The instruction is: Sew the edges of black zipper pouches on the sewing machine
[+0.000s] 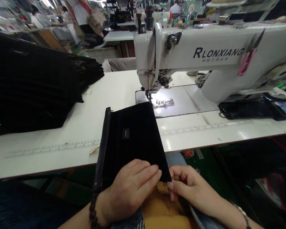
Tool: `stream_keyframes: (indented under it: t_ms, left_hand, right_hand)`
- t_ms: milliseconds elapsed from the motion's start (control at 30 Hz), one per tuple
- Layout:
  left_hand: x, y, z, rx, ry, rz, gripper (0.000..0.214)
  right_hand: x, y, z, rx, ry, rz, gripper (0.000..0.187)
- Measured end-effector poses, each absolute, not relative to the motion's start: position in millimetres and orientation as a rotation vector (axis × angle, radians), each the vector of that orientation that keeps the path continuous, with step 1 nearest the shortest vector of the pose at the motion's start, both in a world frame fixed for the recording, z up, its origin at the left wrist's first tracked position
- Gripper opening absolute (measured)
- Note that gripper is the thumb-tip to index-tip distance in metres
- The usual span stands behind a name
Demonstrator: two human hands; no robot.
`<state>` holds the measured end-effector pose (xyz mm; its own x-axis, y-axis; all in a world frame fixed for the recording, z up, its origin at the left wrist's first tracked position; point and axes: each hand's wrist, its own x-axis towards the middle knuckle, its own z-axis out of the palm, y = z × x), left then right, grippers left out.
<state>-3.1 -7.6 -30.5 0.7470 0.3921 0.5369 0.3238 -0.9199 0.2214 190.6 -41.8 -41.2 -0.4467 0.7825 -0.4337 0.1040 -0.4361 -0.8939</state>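
Observation:
A black fabric pouch (pixel 138 136) reaches from the sewing machine's needle area down over the table's front edge. It bears a small dark label, and a leather-like trim strip (pixel 102 146) runs along its left side. From that side sticks out a gold zipper pull (pixel 94 149). My left hand (pixel 135 183) grips the pouch's near part, fingers together on top and thumb out of sight. With thumb and fingers, my right hand (pixel 187 183) pinches the near right corner. The far right corner lies by the presser foot (pixel 149 95); the exact contact is hard to see.
The white sewing machine (pixel 181 54) fills the back right, pink-handled snips (pixel 249 57) on its arm. Black fabric pieces (pixel 38 82) are piled at the left. A dark phone-like object (pixel 250 109) lies at the right. Printed rulers run along the table (pixel 81 159). People are in the background.

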Motion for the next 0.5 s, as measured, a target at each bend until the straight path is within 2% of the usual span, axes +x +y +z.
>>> stream_keyframes:
  t_ms: [100, 233, 300, 367, 500]
  left_hand:
    - [-3, -7, -31, 2.803, 0.586, 0.94, 0.015]
    - [-3, -7, -29, 2.79, 0.629, 0.977, 0.014]
    - [-3, -8, -29, 2.79, 0.642, 0.992, 0.013]
    - [-3, -8, -29, 2.787, 0.64, 1.003, 0.013]
    - [-3, -8, -26, 2.782, 0.612, 1.013, 0.013]
  right_hand:
    - [197, -46, -40, -1.378, -1.579, 1.66, 0.021]
    - [206, -50, -41, -1.251, -2.051, 0.673, 0.007]
    - [207, -50, -42, -1.09, -2.161, 0.289, 0.019]
    - [206, -48, -41, -0.981, -2.222, 0.12, 0.022]
    - [203, -45, -33, -0.92, -2.243, 0.044, 0.017]
